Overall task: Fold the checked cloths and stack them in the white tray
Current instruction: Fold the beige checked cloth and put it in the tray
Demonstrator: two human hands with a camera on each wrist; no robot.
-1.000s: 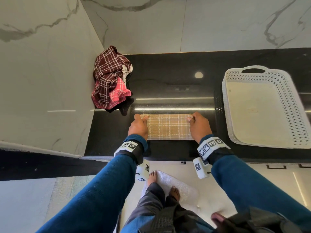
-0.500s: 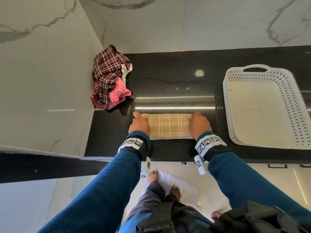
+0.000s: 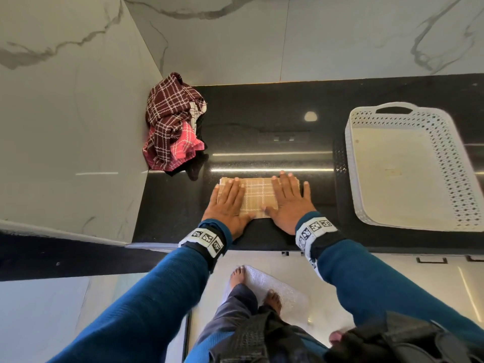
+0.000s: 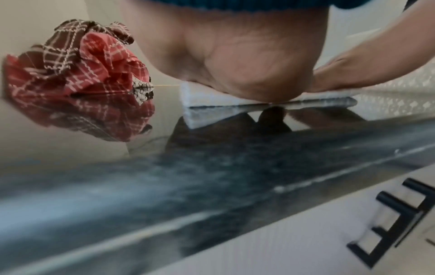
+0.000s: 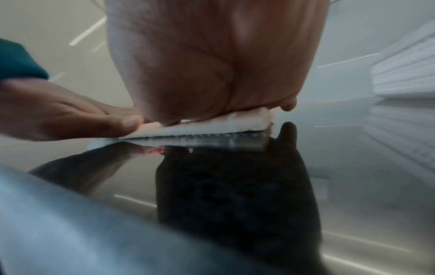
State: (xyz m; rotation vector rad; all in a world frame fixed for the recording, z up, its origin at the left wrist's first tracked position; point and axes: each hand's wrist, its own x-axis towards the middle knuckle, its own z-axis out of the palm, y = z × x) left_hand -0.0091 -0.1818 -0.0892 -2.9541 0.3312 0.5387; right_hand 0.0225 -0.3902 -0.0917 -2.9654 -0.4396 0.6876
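Observation:
A folded tan checked cloth point(image 3: 258, 197) lies flat on the black counter point(image 3: 262, 132) near its front edge. My left hand point(image 3: 230, 203) presses flat on the cloth's left part, fingers straight. My right hand point(image 3: 289, 199) presses flat on its right part, fingers spread. The wrist views show each palm on the pale folded cloth point(image 4: 212, 95) point(image 5: 212, 124). A crumpled heap of maroon and pink checked cloths point(image 3: 174, 124) point(image 4: 77, 74) sits in the back left corner. The white tray point(image 3: 408, 169) stands to the right with nothing in it.
Marble walls close off the counter at the left and back. The counter's front edge runs just behind my wrists. Below it are white cabinet fronts with black handles point(image 4: 400, 215), and a mat point(image 3: 264, 286) on the floor under my feet.
Both hands held the cloth's left and right ends with curled fingers; now they lie flat on top of it, fingers straight, pressing it down.

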